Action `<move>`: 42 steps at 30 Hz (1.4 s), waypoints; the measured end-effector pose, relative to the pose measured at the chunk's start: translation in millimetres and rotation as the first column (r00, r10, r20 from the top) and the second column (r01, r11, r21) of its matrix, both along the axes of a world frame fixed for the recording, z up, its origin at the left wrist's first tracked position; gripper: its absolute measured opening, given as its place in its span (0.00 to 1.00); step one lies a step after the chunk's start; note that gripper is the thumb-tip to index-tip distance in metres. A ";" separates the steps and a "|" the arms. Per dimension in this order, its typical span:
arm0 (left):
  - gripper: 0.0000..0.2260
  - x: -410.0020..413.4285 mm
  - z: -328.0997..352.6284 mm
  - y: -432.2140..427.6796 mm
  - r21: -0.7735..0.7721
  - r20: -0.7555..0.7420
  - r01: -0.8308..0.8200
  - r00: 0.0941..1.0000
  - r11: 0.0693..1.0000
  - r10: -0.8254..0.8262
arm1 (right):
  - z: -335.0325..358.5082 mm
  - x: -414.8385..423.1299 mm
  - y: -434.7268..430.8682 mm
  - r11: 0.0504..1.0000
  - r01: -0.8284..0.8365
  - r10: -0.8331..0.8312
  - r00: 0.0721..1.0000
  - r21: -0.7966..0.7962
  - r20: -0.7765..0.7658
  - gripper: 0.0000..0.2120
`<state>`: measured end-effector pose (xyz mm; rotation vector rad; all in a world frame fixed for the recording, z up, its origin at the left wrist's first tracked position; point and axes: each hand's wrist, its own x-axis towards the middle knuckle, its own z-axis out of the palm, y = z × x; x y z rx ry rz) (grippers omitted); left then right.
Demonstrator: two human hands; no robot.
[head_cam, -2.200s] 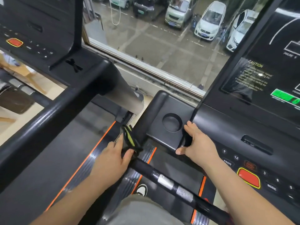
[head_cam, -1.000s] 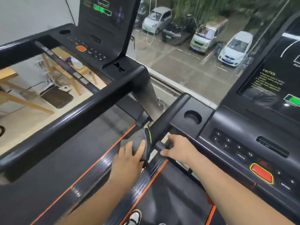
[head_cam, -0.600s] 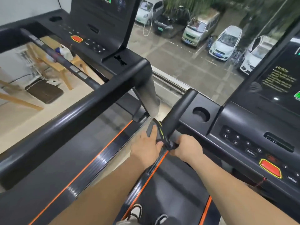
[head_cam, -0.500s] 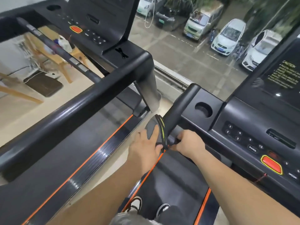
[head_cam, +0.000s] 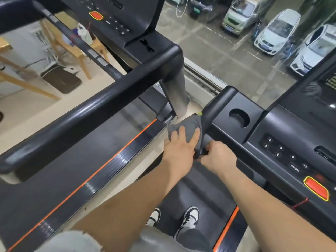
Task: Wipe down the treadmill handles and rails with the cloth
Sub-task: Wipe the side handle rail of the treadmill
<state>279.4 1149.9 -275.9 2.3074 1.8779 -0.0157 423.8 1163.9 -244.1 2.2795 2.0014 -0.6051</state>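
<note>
A grey cloth (head_cam: 187,127) with a yellow-green edge is draped over the left handle (head_cam: 216,104) of the black treadmill I stand on. My left hand (head_cam: 179,148) lies flat on the cloth, fingers spread, pressing it against the outer side of the handle. My right hand (head_cam: 217,157) pinches the cloth's lower end just under the handle, beside the console (head_cam: 283,142). The part of the handle under the cloth is hidden.
A second treadmill stands to the left, its long black rail (head_cam: 91,110) crossing the view and its belt with an orange stripe (head_cam: 109,160) below. A cup holder (head_cam: 239,118) and red stop button (head_cam: 316,190) sit on my console. A window (head_cam: 236,51) overlooks parked cars.
My left hand has slid the cloth up the handle and flattened it there with spread fingers. My right hand stays pinching the lower end. The view has tilted down, showing my shoes.
</note>
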 end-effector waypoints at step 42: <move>0.41 -82.2 -13.2 -167.9 0.040 -0.098 -0.271 0.957 0.962 0.274 | -9.0 4.1 -6.7 0.984 -0.159 0.155 0.986 0.084 0.054 0.12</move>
